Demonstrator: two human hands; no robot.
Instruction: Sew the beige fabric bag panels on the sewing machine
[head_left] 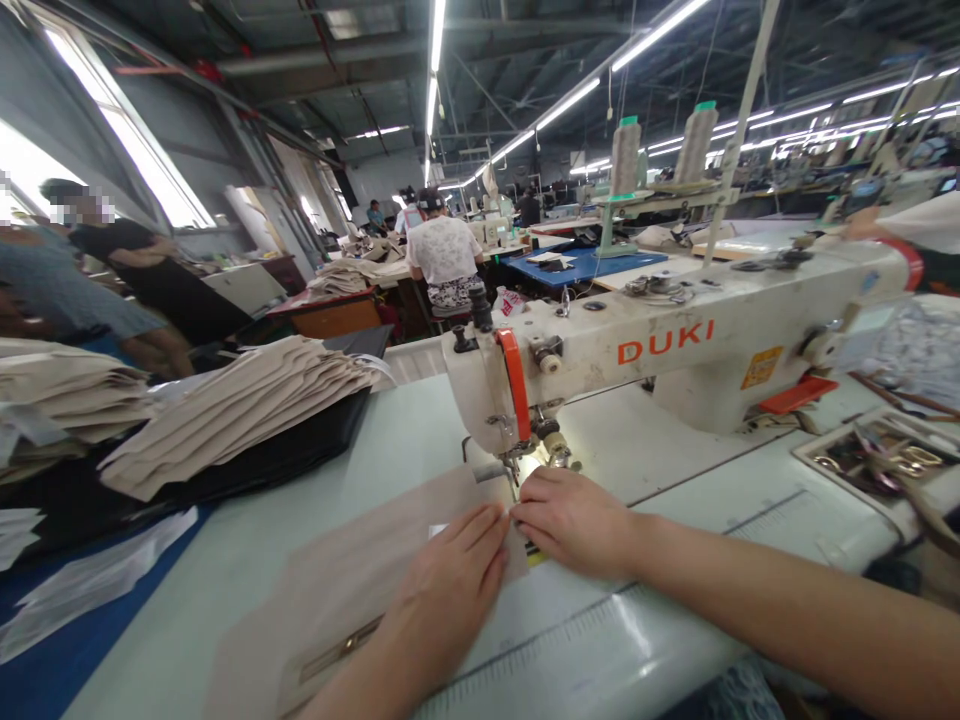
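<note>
A beige fabric piece (352, 560) lies flat on the pale sewing table, its right edge under the head of a white DUKI sewing machine (585, 350). A metal zipper (349, 640) shows on the fabric near my left forearm. My left hand (457, 580) rests on the cloth, fingers together and fingertips gripping it just before the needle. My right hand (574, 515) is curled, its fingers pinching at the fabric's edge beside the presser foot. The two sets of fingertips nearly meet. A small white label (437, 530) peeks out by my left fingers.
Stacked beige fabric pieces (240, 415) lie on black cloth at the left. A tray of scissors and small parts (885, 465) sits at the right. Thread cones (625, 158) stand behind the machine. A ruler strip (555, 625) runs along the front. Several people are further back.
</note>
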